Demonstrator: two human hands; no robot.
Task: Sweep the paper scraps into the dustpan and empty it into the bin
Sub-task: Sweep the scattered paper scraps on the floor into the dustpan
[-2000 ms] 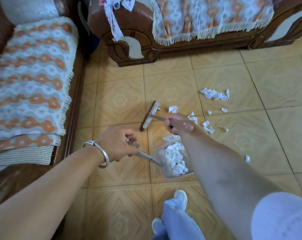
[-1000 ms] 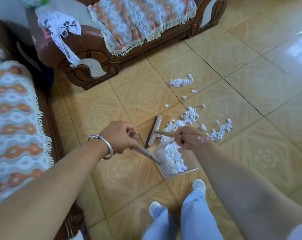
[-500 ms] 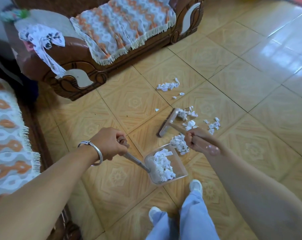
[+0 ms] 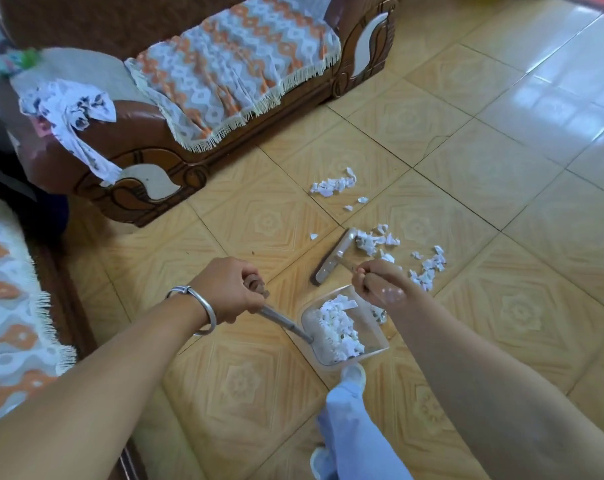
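Note:
A clear plastic dustpan [image 4: 373, 341] rests on the tiled floor, holding a heap of white paper scraps [image 4: 338, 327]. My left hand [image 4: 229, 291], with a metal bangle on its wrist, grips the dustpan's metal handle. My right hand [image 4: 380, 282] grips the handle of a small hand brush [image 4: 333, 256], whose head lies on the floor just beyond the pan. Loose scraps [image 4: 375, 242] lie against the brush head, more scraps [image 4: 427, 270] sit to its right, and a further pile [image 4: 333, 184] lies nearer the sofa.
A brown sofa [image 4: 148, 157] with an orange-white fringed cover stands at the back left, a white cloth [image 4: 68, 112] draped on its arm. Another covered seat [image 4: 9, 299] runs along the left edge. My legs and white shoe [image 4: 354, 374] are right below the dustpan.
The view swung right and up. The brush head moved away from the pan toward the scattered scraps on the right, and the dustpan shifted slightly with my left hand.

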